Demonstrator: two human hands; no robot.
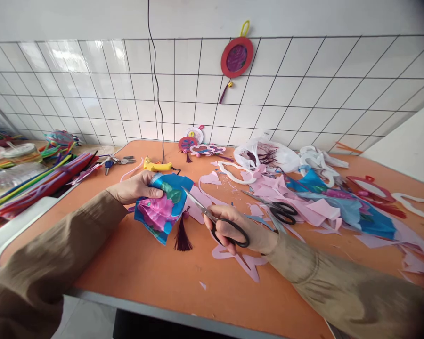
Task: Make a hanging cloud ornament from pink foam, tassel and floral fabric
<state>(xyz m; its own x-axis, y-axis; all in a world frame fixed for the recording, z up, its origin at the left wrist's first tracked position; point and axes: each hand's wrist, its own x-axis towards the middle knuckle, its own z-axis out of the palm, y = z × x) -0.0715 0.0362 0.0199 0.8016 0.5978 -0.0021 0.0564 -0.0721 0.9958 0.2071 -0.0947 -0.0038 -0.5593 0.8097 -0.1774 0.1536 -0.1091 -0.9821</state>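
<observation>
My left hand (136,187) grips a blue paper piece with a pink flower print (162,205) above the orange table (155,268). A dark red tassel (182,238) hangs from the piece's lower edge. My right hand (238,228) is closed through the black handles of scissors (212,217), whose blades point up and left at the blue paper's right edge. The blade tips sit next to the paper, slightly parted.
Pink and blue paper scraps (314,207) and a second pair of black scissors (282,212) cover the table's right side. A yellow glue gun (156,165), keys (118,161) and pipe cleaners (31,186) lie left. A round red ornament (237,57) hangs on the wire grid.
</observation>
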